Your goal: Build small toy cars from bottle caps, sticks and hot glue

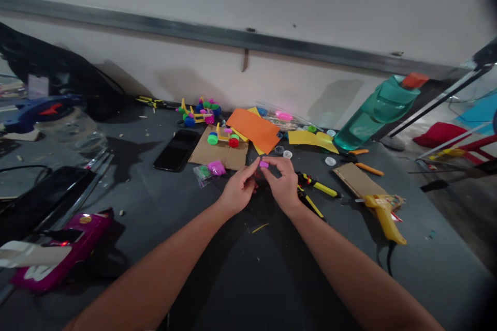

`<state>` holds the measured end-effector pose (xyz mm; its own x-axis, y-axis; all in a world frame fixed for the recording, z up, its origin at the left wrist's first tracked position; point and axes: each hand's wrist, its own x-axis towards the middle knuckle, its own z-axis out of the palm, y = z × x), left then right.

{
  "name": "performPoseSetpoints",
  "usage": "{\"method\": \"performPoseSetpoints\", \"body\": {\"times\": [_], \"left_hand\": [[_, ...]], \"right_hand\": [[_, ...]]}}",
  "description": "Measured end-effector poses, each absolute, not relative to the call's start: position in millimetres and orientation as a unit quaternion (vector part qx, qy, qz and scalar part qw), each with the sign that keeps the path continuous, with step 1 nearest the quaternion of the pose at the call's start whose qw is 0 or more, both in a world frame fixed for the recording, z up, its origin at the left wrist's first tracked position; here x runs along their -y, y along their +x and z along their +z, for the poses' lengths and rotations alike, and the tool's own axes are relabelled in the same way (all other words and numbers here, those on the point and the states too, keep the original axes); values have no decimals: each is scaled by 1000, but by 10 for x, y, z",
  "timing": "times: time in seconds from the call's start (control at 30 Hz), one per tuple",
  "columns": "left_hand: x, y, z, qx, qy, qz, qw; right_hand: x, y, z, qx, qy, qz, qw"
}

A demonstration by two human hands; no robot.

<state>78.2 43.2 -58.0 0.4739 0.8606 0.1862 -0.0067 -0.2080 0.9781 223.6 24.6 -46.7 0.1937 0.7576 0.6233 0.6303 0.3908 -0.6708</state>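
A small purple lump of what looks like modelling clay is pinched between the thumb and forefinger of my right hand. My left hand is closed, its fingertips together right beside the lump; what they grip is hidden. Just left of it lies a clear bag with purple and green clay. Behind that, on a cardboard piece, stands a small yellow-framed model with green, blue and red wheels. Yellow-and-black pliers lie close to my right hand.
A phone lies left of the cardboard. Orange paper, yellow paper and more colourful models are behind. A teal bottle and yellow glue gun stand right; a magenta device is left.
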Motion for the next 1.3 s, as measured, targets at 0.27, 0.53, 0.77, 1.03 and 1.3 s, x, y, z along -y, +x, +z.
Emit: {"method": "performPoseSetpoints", "body": {"times": [0.27, 0.53, 0.77, 1.03, 1.3], "left_hand": [[-437, 789, -617, -319, 676, 401, 530], [-492, 799, -481, -368, 523, 410, 650], [-501, 776, -413, -375, 472, 409, 685], [-540, 752, -427, -366, 457, 397, 706], [-584, 711, -423, -347, 437, 364, 746]], "right_hand": [[-242, 2235, -477, 624, -554, 61, 548], [-257, 2219, -493, 667, -514, 94, 531], [-253, 2207, -492, 662, -523, 105, 527], [-250, 2205, -472, 680, -504, 111, 521], [-238, 2187, -462, 672, -501, 112, 533]]}}
